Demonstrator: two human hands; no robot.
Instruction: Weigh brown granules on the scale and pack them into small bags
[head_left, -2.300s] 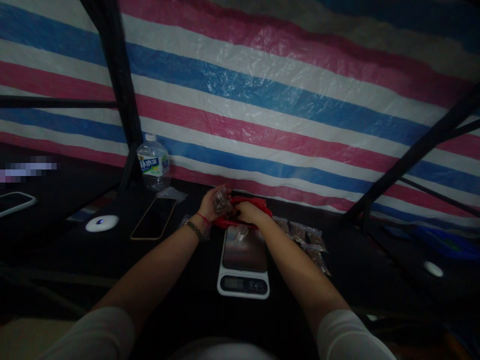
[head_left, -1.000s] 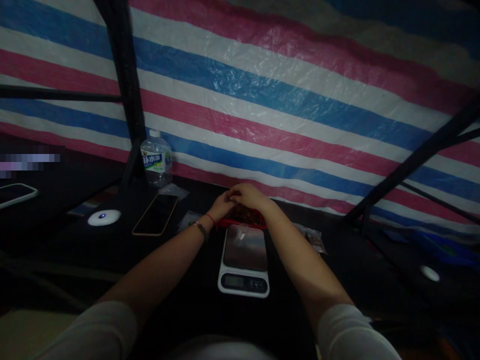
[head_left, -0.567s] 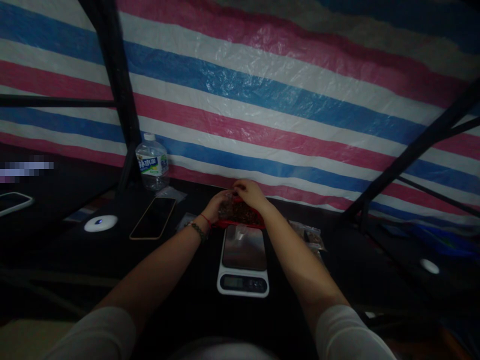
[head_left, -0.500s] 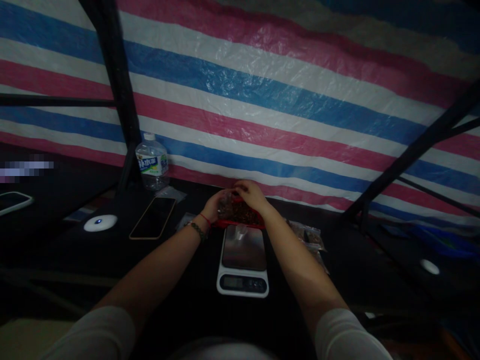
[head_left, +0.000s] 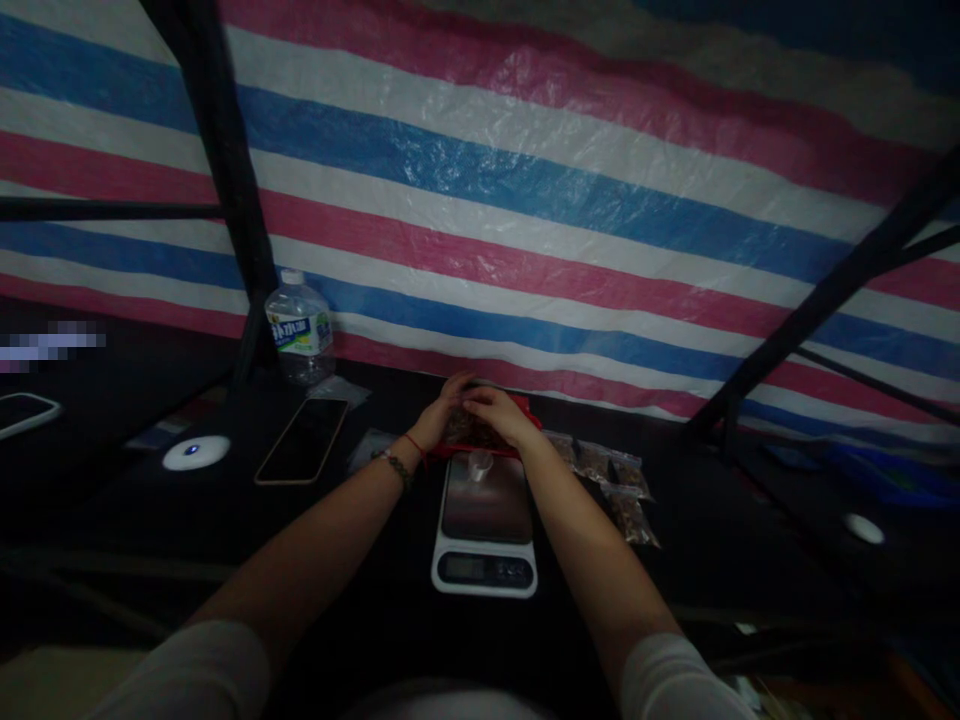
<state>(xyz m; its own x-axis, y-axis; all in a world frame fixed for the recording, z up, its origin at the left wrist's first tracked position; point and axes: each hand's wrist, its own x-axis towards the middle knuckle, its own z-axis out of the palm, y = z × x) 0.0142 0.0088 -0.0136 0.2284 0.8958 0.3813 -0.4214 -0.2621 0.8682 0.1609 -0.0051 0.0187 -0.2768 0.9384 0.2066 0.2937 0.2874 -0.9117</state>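
Observation:
A red tray (head_left: 531, 408) holding dry brown bits sits behind a white kitchen scale (head_left: 486, 585). Over the tray, my left hand (head_left: 439, 418) closes on a small clear plastic bag (head_left: 457, 428) with brown bits showing through it. My right hand (head_left: 501, 412) meets it from the other side, its bent fingers at the bag's upper edge; the fingertips are partly hidden and dim. On the scale's metal plate, at its back edge, stands a small clear cup (head_left: 480, 464).
Several filled bags (head_left: 594, 463) lie right of the tray. Flat clear bags (head_left: 371, 450), a phone (head_left: 302, 442), a white round device (head_left: 196, 453) and a large plastic bottle (head_left: 300, 330) are to the left. A striped sheet (head_left: 510, 230) hangs behind the black table, between dark frame bars.
My right hand has come down and nearer to me, and the two hands are closer together. More of the filled bags on the right shows beyond my forearm.

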